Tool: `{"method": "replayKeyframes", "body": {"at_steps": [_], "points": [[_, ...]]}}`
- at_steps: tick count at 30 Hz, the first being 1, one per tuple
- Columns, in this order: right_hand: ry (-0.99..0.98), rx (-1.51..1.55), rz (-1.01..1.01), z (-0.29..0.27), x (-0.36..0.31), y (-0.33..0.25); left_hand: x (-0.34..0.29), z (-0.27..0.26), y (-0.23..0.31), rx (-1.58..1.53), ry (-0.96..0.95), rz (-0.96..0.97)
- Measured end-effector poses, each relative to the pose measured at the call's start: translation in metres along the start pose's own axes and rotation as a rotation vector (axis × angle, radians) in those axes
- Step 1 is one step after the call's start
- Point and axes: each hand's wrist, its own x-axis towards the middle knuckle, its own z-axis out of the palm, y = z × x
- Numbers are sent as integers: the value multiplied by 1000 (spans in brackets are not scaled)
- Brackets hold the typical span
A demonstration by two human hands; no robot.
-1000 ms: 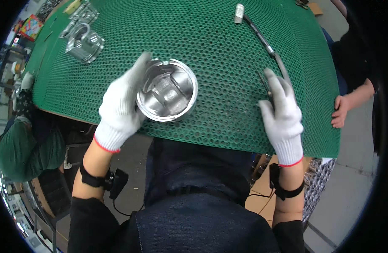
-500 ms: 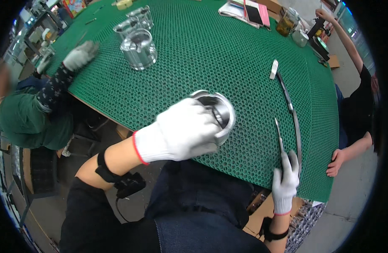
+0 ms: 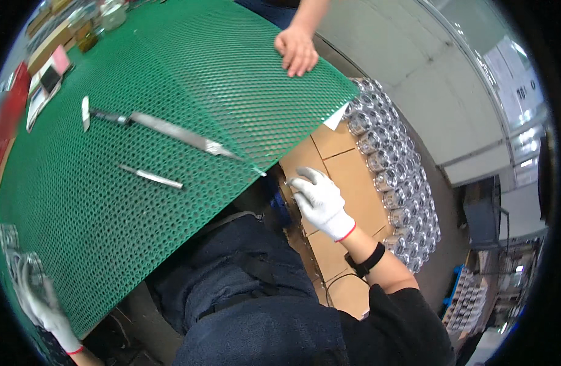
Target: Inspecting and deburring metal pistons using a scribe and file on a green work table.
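My right hand (image 3: 320,201), in a white glove, reaches past the table edge over brown cardboard (image 3: 344,155). Its fingers are bent and apart, with nothing visible between them. At the far left rim my gloved left hand (image 3: 52,311) is small and blurred, its fingers seemingly round a shiny cylindrical cup (image 3: 35,266). Another such cup (image 3: 8,236) stands just beyond it. A slim pointed hand tool (image 3: 151,176) lies on the green perforated mat (image 3: 128,232). Farther off rest a flat metal file (image 3: 174,131), a dark-handled tool (image 3: 110,116) and a small white block (image 3: 85,113).
Many shiny cups (image 3: 393,177) stand in rows beside the cardboard, right of the table. Another person's bare hand (image 3: 297,52) rests on the mat's far side. Jars (image 3: 83,33), a phone (image 3: 50,79) and papers (image 3: 38,105) lie at the far left.
The view has swung right, so the table things now appear farther left. My right hand has left the slim tool on the mat and moved out over the cardboard.
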Motion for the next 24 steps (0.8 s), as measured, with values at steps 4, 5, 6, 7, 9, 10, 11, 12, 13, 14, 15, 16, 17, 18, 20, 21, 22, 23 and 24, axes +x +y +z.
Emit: {"method": "replayKeyframes", "body": {"at_steps": [4, 5, 6, 7, 9, 10, 11, 12, 13, 14, 15, 16, 17, 18, 20, 21, 22, 23, 24], "points": [[-245, -163, 393, 2, -45, 116, 62, 0, 260, -335, -346, 347], [-270, -182, 484, -1, -55, 142, 73, -1, 303, -287, -448, 461], [-259, -165, 506, -7, -63, 164, 82, 1, 339, -312, -507, 592], [-251, -175, 566, -12, -66, 187, 90, 5, 371, -335, -566, 717], [-235, -173, 644, -18, -65, 231, 101, 22, 430, -358, -655, 880], [-220, -187, 646, -20, -61, 252, 108, 31, 454, -392, -687, 966], [-206, -203, 649, -22, -56, 271, 113, 38, 477, -378, -721, 1026], [-196, -187, 654, -22, -44, 287, 117, 47, 496, -374, -733, 1049], [-196, -173, 648, -23, -28, 301, 122, 58, 513, -373, -744, 1072], [-197, -159, 640, -23, -12, 315, 126, 71, 529, -358, -741, 1080], [-190, -146, 641, -19, 5, 331, 131, 86, 544, -358, -737, 1076], [-182, -151, 623, -15, 23, 345, 135, 100, 557, -357, -732, 1068], [-180, -158, 610, -11, 36, 360, 140, 117, 570, -348, -739, 1070], [-185, -147, 607, -6, 46, 376, 145, 134, 581, -345, -711, 1135], [-187, -184, 637, 10, 73, 405, 146, 163, 595, -340, -695, 1211], [-189, -198, 634, 23, 91, 415, 143, 166, 599, -326, -712, 1176], [-192, -237, 617, 30, 100, 427, 144, 168, 600, -344, -724, 1170], [-160, -195, 636, 41, 109, 446, 145, 171, 600, -362, -737, 1158], [-175, -174, 577, 45, 121, 461, 145, 173, 598, -382, -720, 1138]]}}
